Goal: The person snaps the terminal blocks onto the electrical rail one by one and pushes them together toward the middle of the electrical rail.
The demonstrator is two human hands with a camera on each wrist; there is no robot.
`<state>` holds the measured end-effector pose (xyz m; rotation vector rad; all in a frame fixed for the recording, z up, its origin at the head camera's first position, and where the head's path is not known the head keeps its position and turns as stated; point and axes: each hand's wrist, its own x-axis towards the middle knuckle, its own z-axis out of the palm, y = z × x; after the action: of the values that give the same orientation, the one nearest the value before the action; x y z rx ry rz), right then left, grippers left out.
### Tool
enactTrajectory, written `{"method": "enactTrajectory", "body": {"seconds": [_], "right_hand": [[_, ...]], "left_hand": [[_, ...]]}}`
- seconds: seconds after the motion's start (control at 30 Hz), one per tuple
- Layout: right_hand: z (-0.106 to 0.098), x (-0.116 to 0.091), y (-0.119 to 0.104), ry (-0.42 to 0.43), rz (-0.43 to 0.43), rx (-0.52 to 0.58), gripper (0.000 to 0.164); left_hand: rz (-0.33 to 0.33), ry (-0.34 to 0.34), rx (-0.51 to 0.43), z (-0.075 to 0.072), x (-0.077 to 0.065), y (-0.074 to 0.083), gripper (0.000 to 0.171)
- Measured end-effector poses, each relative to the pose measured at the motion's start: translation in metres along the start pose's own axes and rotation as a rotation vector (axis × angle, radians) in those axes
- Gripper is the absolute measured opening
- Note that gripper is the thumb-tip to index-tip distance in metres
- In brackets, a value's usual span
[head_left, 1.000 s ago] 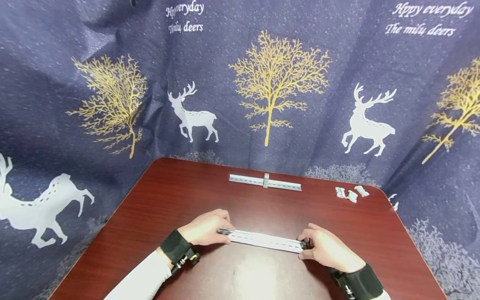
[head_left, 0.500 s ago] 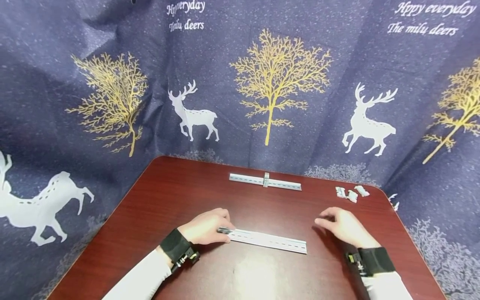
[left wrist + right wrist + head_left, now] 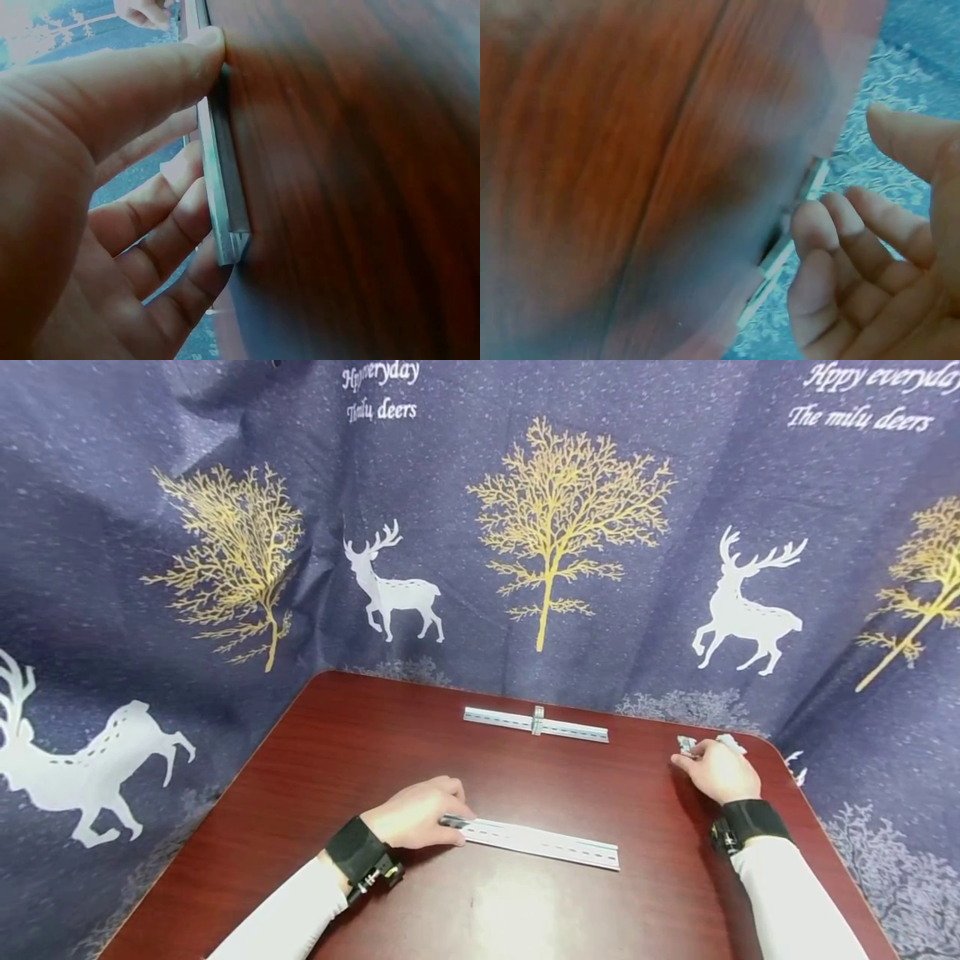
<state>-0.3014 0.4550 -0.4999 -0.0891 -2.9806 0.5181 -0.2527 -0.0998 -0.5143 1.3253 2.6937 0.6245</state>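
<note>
In the head view my left hand [image 3: 420,814] holds the left end of a slotted metal DIN rail [image 3: 547,843] lying across the table. The left wrist view shows the thumb on one side of the rail [image 3: 217,165] and the fingers along the other. My right hand [image 3: 723,772] is over the small pale plastic pieces [image 3: 686,745] at the back right corner, hiding part of them. In the right wrist view its thumb stands apart from the relaxed fingers, whose tips are right by the pale pieces [image 3: 776,259].
Near the back edge of the dark red table [image 3: 360,735] lies a second DIN rail [image 3: 495,718], with a pale clip-like piece [image 3: 537,720] across its middle. A blue curtain [image 3: 615,568] with deer and trees hangs behind the table.
My right hand has let go of the near rail's right end and moved back and right to the small pale pieces. The left hand keeps its hold on the rail.
</note>
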Motion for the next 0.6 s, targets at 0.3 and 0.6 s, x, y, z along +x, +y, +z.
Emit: {"method": "enactTrajectory", "body": {"seconds": [0.3,0.6], "right_hand": [[0.006,0.015,0.011,-0.044,0.108,-0.027,0.054],[0.004,0.022,0.008,-0.104,0.158,-0.067,0.061]], "left_hand": [[-0.002,0.001,0.004,0.001,0.001,0.001,0.026],[0.007,0.008,0.013,0.0,0.0,0.001,0.026]]}}
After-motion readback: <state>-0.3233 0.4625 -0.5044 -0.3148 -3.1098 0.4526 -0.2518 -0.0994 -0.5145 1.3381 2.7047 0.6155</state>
